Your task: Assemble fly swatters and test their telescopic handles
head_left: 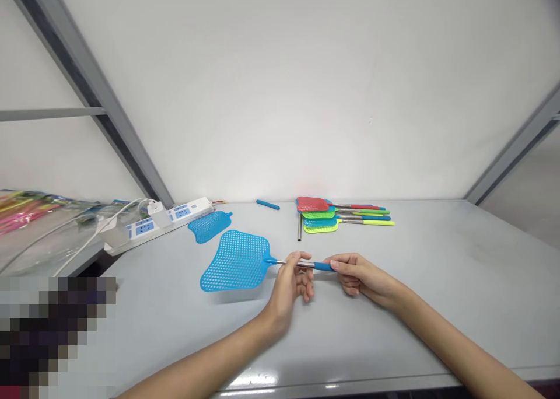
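Note:
A blue fly swatter [238, 262] is held level above the grey table, its mesh head to the left. My left hand [291, 285] is closed around its metal rod, just right of the head. At the other end, my right hand [356, 273] pinches the blue grip, whose tip is hidden by the fingers. Behind the swatter lies a loose blue swatter head [210, 227]. Farther back are a separate blue handle grip [268, 205] and a bare metal tube [300, 228].
Several swatters in red, green, blue and yellow lie stacked near the wall, a red one [312, 204] on top. A white power strip [164, 227] with plugs and cables sits at the left edge. Plastic-bagged colourful items [35, 209] lie farther left. Grey frame posts flank the table [459, 282].

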A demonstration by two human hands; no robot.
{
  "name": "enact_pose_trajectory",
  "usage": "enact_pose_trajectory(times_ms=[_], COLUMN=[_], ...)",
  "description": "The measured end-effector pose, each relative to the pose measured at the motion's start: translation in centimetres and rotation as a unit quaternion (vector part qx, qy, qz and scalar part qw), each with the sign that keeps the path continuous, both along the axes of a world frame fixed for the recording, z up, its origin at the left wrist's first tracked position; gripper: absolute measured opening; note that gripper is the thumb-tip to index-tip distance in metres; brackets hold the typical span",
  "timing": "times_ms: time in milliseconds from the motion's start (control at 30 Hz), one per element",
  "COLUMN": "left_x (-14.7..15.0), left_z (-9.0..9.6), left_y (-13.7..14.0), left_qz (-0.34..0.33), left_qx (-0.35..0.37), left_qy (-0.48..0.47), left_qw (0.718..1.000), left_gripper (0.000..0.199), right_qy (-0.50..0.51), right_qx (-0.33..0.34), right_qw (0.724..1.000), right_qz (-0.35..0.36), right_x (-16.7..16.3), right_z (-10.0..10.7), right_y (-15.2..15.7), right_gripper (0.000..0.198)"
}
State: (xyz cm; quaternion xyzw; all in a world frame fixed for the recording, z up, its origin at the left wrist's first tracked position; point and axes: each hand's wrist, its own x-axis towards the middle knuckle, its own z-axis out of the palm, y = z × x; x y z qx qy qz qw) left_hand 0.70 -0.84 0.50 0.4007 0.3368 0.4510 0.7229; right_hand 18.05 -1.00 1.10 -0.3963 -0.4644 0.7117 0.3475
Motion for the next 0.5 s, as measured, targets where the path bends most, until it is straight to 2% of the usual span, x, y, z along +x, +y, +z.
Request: enact_pose_trajectory(times_ms=[100, 267, 333, 500], left_x=[-0.3, -0.7, -0.7, -0.4], left_z=[0.3, 0.1, -0.2, -0.7], left_y=[0.2, 1.1, 1.4, 1.5], left_qz=[0.037, 0.164, 0.192, 0.208], left_qx=[-0.009, -0.030, -0.030, -0.017], left_qy=[-0.065, -0.125, -0.117, -0.053], left_qw=[0.997, 0.978, 0.974, 0.977], left_gripper=[0.042, 0.042, 0.038, 0.031], right_qy=[-0.001, -0.027, -0.037, -0.045], right_qx=[-0.002, 0.006, 0.011, 0.025], right_qw=[1.000, 0.999, 0.999, 0.998], right_qz=[-0.025, -0.032, -0.026, -0.024], right_x=[0.0, 0.4, 0.6, 0.8], right_z=[0.0, 0.2, 0.3, 0.3], right_y=[0.0, 0.1, 0.1, 0.0], right_gripper=[0.032, 0.034, 0.035, 0.034])
